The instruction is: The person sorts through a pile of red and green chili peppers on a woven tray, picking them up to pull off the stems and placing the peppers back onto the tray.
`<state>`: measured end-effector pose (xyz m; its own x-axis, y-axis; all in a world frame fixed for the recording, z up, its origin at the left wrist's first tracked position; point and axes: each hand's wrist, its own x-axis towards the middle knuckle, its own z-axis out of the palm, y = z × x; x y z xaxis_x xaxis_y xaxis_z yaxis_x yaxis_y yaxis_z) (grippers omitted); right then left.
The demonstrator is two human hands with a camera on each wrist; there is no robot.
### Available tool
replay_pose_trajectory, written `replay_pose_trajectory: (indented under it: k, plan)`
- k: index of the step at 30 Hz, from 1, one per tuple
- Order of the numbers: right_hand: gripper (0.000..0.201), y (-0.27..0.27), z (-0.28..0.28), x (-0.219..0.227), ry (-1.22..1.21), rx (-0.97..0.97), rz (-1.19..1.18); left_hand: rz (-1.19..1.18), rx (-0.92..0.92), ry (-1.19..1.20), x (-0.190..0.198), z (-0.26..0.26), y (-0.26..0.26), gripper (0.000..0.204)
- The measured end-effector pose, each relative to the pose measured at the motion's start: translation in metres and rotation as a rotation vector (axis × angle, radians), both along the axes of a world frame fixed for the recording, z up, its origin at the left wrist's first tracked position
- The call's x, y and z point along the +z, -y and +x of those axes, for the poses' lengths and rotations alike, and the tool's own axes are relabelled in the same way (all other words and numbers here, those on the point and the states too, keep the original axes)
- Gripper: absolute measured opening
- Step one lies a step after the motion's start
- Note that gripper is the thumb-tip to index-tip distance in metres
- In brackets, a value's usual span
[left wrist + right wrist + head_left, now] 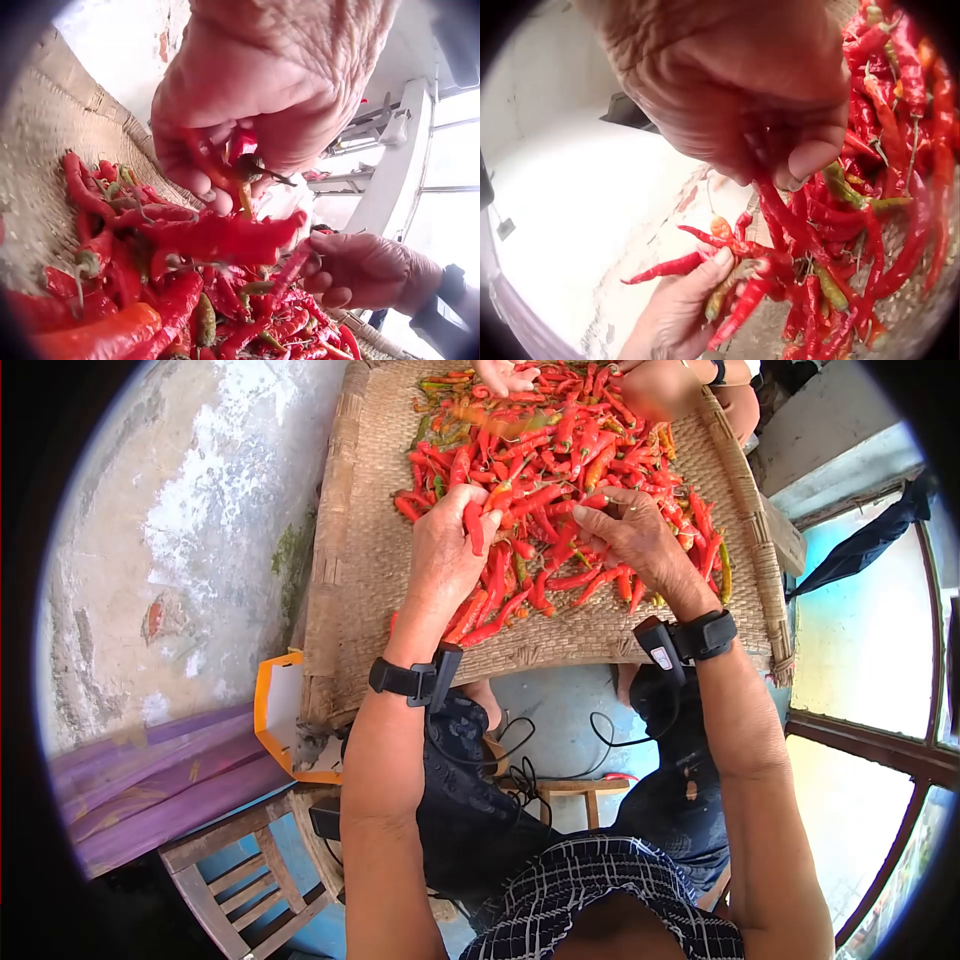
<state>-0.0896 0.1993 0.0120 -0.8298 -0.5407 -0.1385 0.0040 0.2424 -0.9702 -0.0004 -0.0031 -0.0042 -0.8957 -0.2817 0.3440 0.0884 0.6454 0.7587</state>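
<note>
The left hand (pixel 443 555) is gripping a red chilli (pixel 474 526) between thumb and curled fingers, its tip pointing down, at the near-left edge of the chilli pile (pixel 560 480). The left wrist view is showing further chillies bunched in that palm (pixel 225 161). The right hand (pixel 630 535) is sitting just right of the left hand, over the near side of the pile, fingers curled and pinching chilli stems (pixel 780 206); several pods are hanging from its fingertips in the right wrist view.

The pile is lying on the far-right half of a woven tray (pixel 345 570), mostly red pods with a few orange and green ones. Other hands (pixel 505 375) are touching the pile at its far edge. Near of the tray: an orange-rimmed box (pixel 275 710) at its left corner, a wooden stool (pixel 240 860) below that. Black wrist straps with cameras (pixel 415 680) are sitting on both forearms.
</note>
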Motion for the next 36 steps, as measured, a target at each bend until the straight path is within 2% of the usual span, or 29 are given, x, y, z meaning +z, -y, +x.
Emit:
replay_pose_trajectory:
  k: [1,3,7,9,10,11,13,14,17,19,21,23,25,27,29,30,33,34,35,36]
  plan:
    - [0.025,-0.002,-0.001,0.006,0.018,0.074,0.107,0.064,0.026,0.097,0.002,0.001,0.001,0.017]
    - [0.031,-0.008,-0.003,0.013,0.055,0.221,0.321,0.130,0.026,0.138,-0.005,0.000,0.003,0.018]
    - [0.026,-0.013,-0.013,0.001,-0.068,0.338,0.354,0.223,-0.054,0.172,0.003,0.002,-0.003,0.024]
    - [0.030,-0.009,-0.017,-0.002,0.134,-0.103,-0.397,0.277,-0.096,0.193,0.004,0.003,-0.006,0.025]
    - [0.038,-0.007,-0.020,0.000,0.119,-0.207,-0.577,0.270,-0.145,0.196,0.005,0.003,-0.008,0.024]
    - [0.038,-0.008,-0.020,-0.001,0.120,-0.207,-0.576,0.263,-0.195,0.199,0.004,0.004,-0.009,0.024]
    - [0.045,-0.009,-0.018,0.003,0.029,-0.047,-0.278,0.255,-0.208,0.209,0.003,0.003,-0.013,0.023]
    - [0.040,-0.006,-0.007,-0.003,0.004,-0.029,-0.139,0.248,-0.222,0.219,0.002,0.003,-0.015,0.021]
    - [0.027,0.007,0.007,-0.019,-0.146,0.303,-0.001,0.262,-0.226,0.293,0.002,0.004,-0.021,0.018]
    - [0.023,0.013,0.016,-0.018,-0.107,0.249,-0.077,0.278,-0.297,0.213,-0.006,0.002,-0.021,0.020]
    - [0.022,0.013,0.016,-0.013,-0.124,0.226,0.040,0.191,-0.329,0.210,-0.003,0.003,-0.021,0.019]
    - [0.023,0.009,0.010,-0.012,-0.079,0.219,-0.047,0.305,-0.293,0.422,0.008,0.005,-0.024,0.014]
    - [0.026,0.005,0.002,-0.006,-0.043,0.106,0.012,0.332,-0.226,0.379,0.006,0.003,-0.019,0.013]
    - [0.026,-0.005,-0.014,-0.008,-0.054,0.092,0.039,0.360,-0.156,0.335,0.003,0.001,-0.011,0.013]
    - [0.025,-0.012,-0.031,-0.015,0.042,-0.049,-0.333,0.401,-0.011,0.154,-0.006,-0.001,0.001,0.011]
    - [0.023,-0.005,-0.020,0.002,0.145,-0.286,-0.535,0.421,-0.049,0.105,-0.006,-0.002,0.007,0.009]
    - [0.022,-0.004,-0.021,-0.005,0.209,-0.337,-0.502,0.538,-0.089,0.169,-0.005,0.002,0.006,0.010]
    - [0.021,-0.004,-0.017,-0.008,0.146,-0.254,-0.311,0.537,-0.090,0.170,-0.001,0.003,0.001,0.010]
    - [0.021,-0.003,-0.012,-0.012,0.148,-0.255,-0.313,0.624,-0.135,0.187,0.003,0.004,-0.007,0.011]
    - [0.020,0.004,0.000,-0.012,-0.044,-0.087,-0.192,0.711,-0.181,0.206,0.007,0.004,-0.013,0.012]
